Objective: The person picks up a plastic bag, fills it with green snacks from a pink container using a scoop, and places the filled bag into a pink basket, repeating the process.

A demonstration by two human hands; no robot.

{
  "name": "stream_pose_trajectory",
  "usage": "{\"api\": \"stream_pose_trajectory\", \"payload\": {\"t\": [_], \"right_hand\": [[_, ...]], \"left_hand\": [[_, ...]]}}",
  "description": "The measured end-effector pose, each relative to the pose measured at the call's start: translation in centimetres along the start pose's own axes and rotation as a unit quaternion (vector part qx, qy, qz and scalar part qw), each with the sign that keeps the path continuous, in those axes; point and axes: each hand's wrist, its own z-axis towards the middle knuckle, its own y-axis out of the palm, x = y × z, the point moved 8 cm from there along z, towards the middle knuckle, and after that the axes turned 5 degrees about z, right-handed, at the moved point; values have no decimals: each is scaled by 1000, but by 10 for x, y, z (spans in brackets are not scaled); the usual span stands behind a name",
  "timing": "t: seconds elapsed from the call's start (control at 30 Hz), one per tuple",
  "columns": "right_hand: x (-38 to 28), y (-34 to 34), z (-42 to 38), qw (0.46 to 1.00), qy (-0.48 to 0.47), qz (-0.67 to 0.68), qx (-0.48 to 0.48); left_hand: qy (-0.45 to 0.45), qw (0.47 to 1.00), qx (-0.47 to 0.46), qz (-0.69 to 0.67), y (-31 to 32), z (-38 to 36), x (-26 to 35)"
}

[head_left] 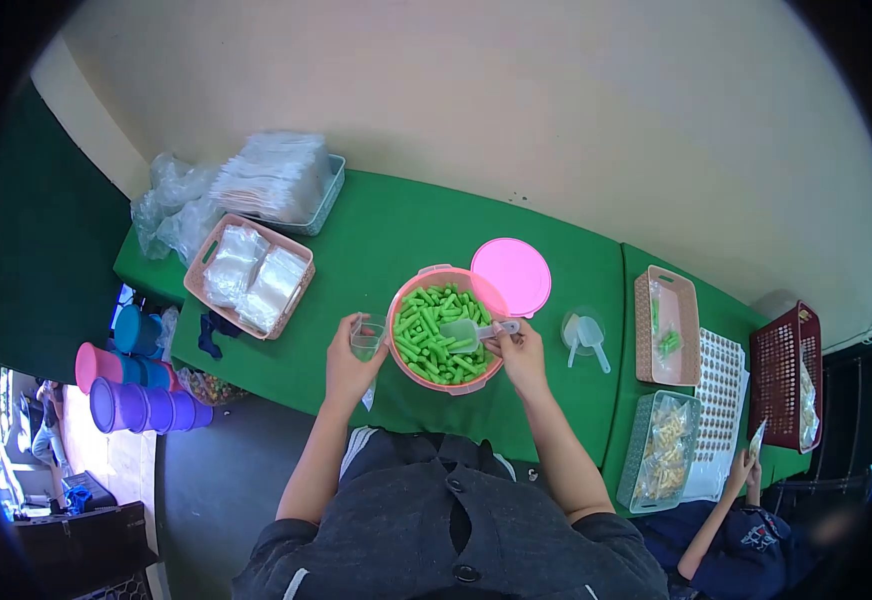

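A round pink tub full of short green snack sticks stands on the green table in front of me. My right hand grips the handle of a clear plastic scoop, whose bowl rests among the sticks. At the tub's left side my left hand is closed around a small clear plastic cup. Whether anything lies in the cup is hard to make out. Behind the tub, a pink lid lies flat on the table, partly behind the rim.
At left stand a pink basket of clear bags and a basket of stacked packets. Right of the tub is a small container with a white scoop. Farther right are more baskets, a sticker sheet and a co-worker holding a packet.
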Motion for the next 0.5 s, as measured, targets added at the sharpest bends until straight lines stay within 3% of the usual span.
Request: {"api": "stream_pose_trajectory", "payload": {"t": [0.07, 0.13, 0.17, 0.2, 0.23, 0.27, 0.33, 0.5], "right_hand": [[-9, 4, -2, 999, 23, -32, -19], [-21, 16, -6, 964, 54, -253, -66], [-16, 17, -4, 964, 54, -252, -66], [-29, 30, -3, 900, -111, -411, -91], [-35, 47, -12, 786, -269, -546, -111], [-31, 50, -10, 786, -268, -546, -110], [-26, 61, -8, 714, -308, -618, -112], [-41, 50, -5, 771, -250, -572, -127]], "left_hand": [[-4, 1000, -1, 1, 0, 0, 0], [5, 1000, -4, 4, 2, 0, -2], [5, 1000, -4, 4, 3, 0, -2], [4, 1000, -4, -1, 4, 1, -3], [3, 1000, -4, -7, 5, 0, -3], [3, 1000, -7, -7, 5, -1, -2], [2, 1000, -7, -2, 4, 0, 2], [-4, 1000, 0, 2, -1, 0, -2]]}}
